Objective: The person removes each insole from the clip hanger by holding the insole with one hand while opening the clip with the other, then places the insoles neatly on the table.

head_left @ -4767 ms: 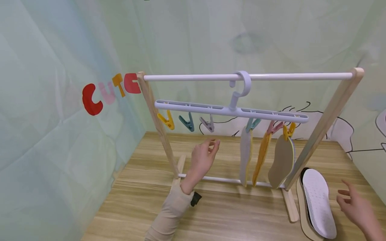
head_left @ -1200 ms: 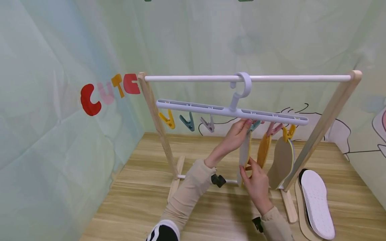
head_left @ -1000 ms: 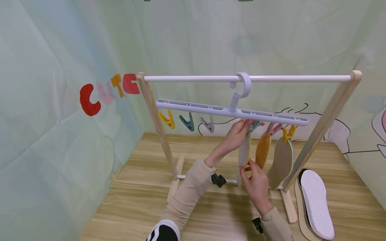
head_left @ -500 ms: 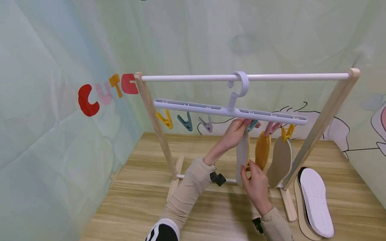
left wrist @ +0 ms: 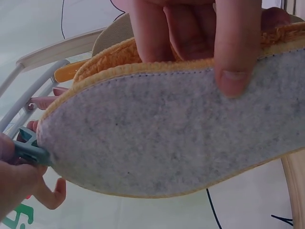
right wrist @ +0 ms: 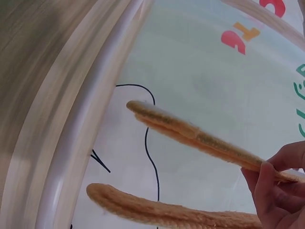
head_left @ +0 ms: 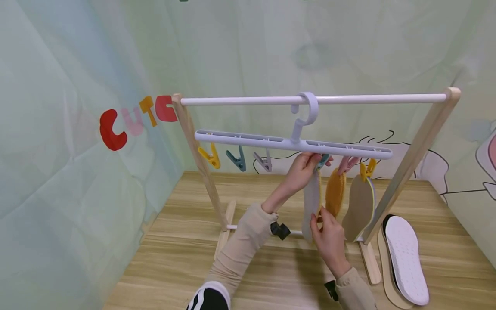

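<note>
In the head view my left hand (head_left: 300,172) pinches the teal clothes peg (head_left: 322,161) under the lilac hanger (head_left: 248,140). The peg meets the top end of an insole (head_left: 311,202) with grey felt on one face and orange pile on the other. Whether its jaws still bite is unclear in the left wrist view, where the peg (left wrist: 31,148) touches the insole's tip (left wrist: 128,133). My right hand (head_left: 330,239) pinches that insole's edge lower down, thumb on the felt. In the right wrist view the right hand (right wrist: 281,186) holds it edge-on.
To the right hang an orange insole (head_left: 335,193) from a pink peg and a beige one (head_left: 359,211) from a yellow peg. Three bare pegs, one a grey peg (head_left: 264,160), hang left. A wooden rack (head_left: 416,159) frames everything. Stacked insoles (head_left: 407,260) lie at right.
Earlier the hands were apart, the left below the grey peg, the right beside the stacked insoles. Both came to the grey-and-orange insole. Lately the teal peg's handles look closer together.
</note>
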The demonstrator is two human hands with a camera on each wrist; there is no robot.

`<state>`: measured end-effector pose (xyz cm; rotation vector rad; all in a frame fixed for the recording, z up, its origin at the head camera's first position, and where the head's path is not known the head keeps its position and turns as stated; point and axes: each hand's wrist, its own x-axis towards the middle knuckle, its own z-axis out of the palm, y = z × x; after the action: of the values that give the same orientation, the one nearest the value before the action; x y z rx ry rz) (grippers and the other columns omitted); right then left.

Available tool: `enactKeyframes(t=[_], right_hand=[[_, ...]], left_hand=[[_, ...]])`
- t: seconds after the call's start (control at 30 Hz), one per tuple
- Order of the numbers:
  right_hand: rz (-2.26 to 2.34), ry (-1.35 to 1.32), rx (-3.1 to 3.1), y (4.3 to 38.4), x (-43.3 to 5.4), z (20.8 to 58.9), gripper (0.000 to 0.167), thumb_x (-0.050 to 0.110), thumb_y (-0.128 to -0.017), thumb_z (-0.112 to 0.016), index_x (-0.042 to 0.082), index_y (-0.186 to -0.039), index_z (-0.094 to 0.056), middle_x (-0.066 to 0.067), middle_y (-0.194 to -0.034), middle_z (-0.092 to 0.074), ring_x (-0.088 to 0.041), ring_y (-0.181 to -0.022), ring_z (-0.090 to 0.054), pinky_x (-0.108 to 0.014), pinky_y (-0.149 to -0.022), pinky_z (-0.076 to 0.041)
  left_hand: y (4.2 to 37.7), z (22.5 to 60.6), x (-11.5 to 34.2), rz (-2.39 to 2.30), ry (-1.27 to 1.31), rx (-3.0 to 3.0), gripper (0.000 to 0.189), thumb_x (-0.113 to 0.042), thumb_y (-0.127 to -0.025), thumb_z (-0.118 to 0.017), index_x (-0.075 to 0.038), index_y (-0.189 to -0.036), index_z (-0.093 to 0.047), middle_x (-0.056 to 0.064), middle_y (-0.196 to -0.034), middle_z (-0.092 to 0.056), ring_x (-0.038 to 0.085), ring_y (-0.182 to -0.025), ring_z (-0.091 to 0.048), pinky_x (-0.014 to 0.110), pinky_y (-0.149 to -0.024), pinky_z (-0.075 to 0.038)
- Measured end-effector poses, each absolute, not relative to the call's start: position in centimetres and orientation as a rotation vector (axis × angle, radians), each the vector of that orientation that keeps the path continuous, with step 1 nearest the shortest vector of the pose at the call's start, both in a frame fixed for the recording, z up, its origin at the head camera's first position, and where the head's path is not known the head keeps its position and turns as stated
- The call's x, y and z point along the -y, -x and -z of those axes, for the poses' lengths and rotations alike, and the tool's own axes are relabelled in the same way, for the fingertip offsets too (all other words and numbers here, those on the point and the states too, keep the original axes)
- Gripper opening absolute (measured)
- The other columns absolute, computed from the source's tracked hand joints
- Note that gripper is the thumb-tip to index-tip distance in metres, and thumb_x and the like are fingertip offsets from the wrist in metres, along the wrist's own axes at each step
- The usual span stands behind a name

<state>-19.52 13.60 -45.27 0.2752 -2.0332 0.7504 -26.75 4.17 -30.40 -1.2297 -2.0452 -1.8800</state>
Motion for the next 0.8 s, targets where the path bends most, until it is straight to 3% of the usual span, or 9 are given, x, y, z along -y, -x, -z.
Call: enactKeyframes(t=[0.3, 0.8], right_hand=[[-0.785, -0.300, 2.049, 19.37, -13.37, 45.61, 0.023, -0.005, -0.070, -0.065, -0.006, -0.091, -0.057, -0.012, -0.064, -0.059, -0.019, -0.055, -0.060, -0.019, -0.040, -0.042], [-0.782, -0.295, 2.060, 19.02, -13.65, 45.67, 0.022, -0.005, -0.069, -0.066, -0.005, -0.089, -0.057, -0.013, -0.066, -0.060, -0.019, -0.054, -0.060, -0.018, -0.040, -0.042]], left_hand=[[25.69, 29.32, -3.77, 1.804, 1.238, 2.042, 0.023, 0.004, -0.093, -0.034, 0.018, -0.102, -0.050, 0.033, -0.091, -0.057, 0.039, -0.085, -0.057, 0.015, -0.077, -0.044], [25.74, 29.43, -3.72, 1.825, 1.227, 2.060, 0.023, 0.002, -0.093, -0.033, 0.016, -0.103, -0.049, 0.034, -0.096, -0.056, 0.039, -0.087, -0.057, 0.018, -0.081, -0.046]])
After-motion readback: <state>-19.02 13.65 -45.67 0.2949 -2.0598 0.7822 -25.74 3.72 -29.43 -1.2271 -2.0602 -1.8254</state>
